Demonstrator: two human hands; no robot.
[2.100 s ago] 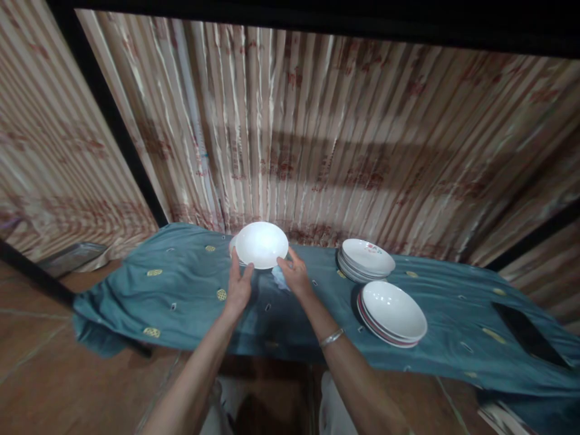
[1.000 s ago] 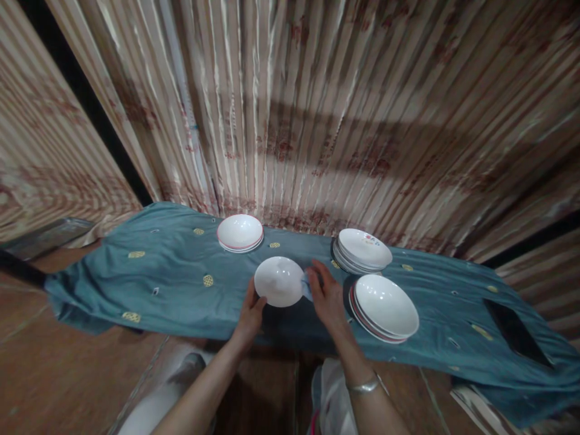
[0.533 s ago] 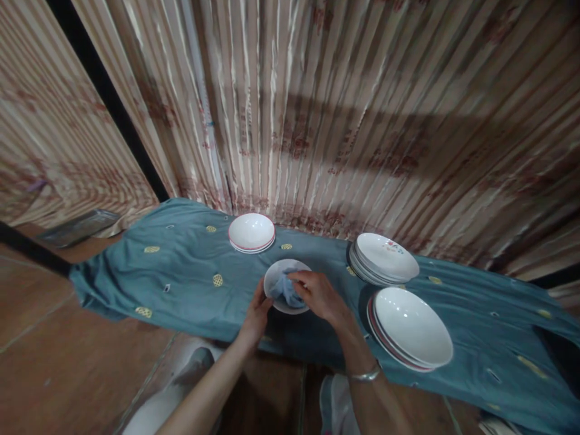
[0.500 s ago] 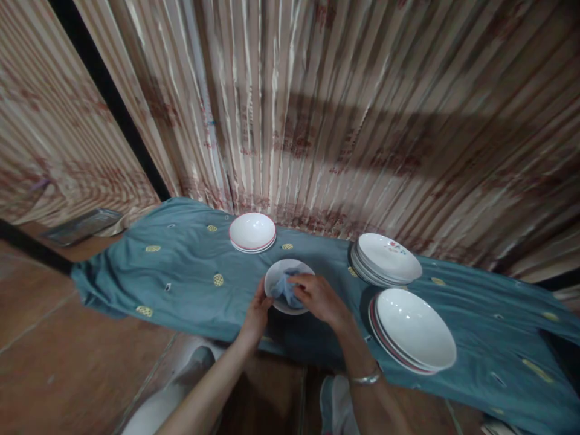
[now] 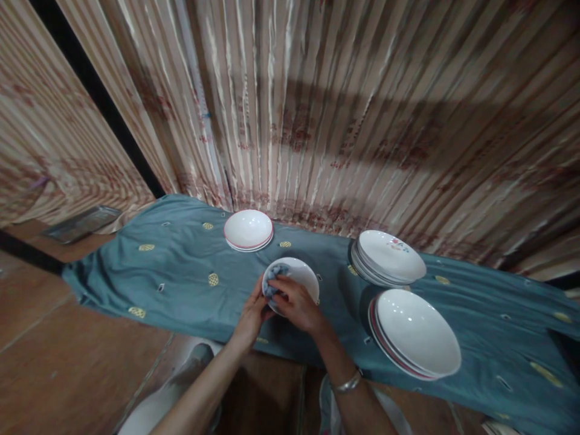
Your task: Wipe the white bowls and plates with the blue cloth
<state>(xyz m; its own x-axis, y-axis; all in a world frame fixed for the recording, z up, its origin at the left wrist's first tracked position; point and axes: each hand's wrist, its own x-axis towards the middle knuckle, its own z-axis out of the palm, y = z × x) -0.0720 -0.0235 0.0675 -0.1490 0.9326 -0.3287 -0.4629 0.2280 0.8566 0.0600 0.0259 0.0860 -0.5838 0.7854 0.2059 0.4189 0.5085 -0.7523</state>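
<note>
A white bowl [image 5: 304,270] is held over the near edge of the cloth-covered table, in the middle of the view. My left hand [image 5: 252,312] grips its left rim from the outside, with part of the fingers hidden behind the bowl. Inside the bowl, my right hand [image 5: 296,302] presses a crumpled blue-grey cloth [image 5: 273,279] against the left inner wall, fingers closed over it. On my right wrist sits a silver bracelet [image 5: 348,382].
Small red-rimmed bowls [image 5: 249,229] are stacked at the back left. To the right stand a stack of plates [image 5: 392,257], the top one flowered, and a stack of larger bowls [image 5: 419,332]. A teal patterned tablecloth [image 5: 181,278] covers the table; a pleated curtain [image 5: 290,109] hangs behind.
My right hand has moved the cloth from the middle of the bowl to its left inner side. The bowl looks more tilted, and my left hand still holds its rim.
</note>
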